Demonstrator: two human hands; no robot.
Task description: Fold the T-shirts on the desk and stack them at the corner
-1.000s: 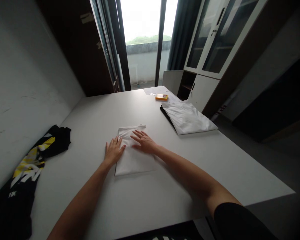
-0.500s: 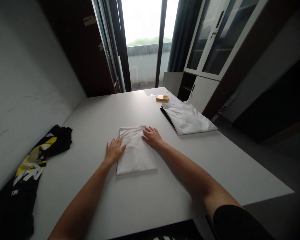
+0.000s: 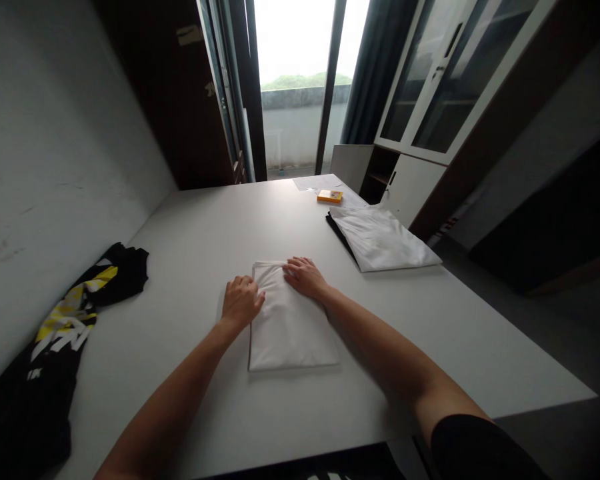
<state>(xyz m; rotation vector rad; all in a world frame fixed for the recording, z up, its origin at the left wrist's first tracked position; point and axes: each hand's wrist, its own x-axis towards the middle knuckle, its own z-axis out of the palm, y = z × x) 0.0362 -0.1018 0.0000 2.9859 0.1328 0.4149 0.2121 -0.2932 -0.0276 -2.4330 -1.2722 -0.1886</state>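
A folded white garment (image 3: 290, 327) lies on the white table (image 3: 205, 227) in front of me. My left hand (image 3: 241, 301) is at the garment's far left edge, with its fingers curled round that edge. My right hand (image 3: 306, 275) rests on the far right corner, its fingers bent over the far edge and pointing left. The two hands are close together at the garment's far end. The near half of the garment lies flat and uncovered.
A second folded white garment (image 3: 383, 237) lies on a dark one at the table's right edge. Behind it are a small orange box (image 3: 329, 195) and a paper sheet (image 3: 316, 181). A black and yellow shirt (image 3: 55, 333) is heaped at the left by the wall.
My right hand slid from the garment's middle to its far right corner. My left hand's flat fingers curled onto the left edge. The garment looks narrower now.
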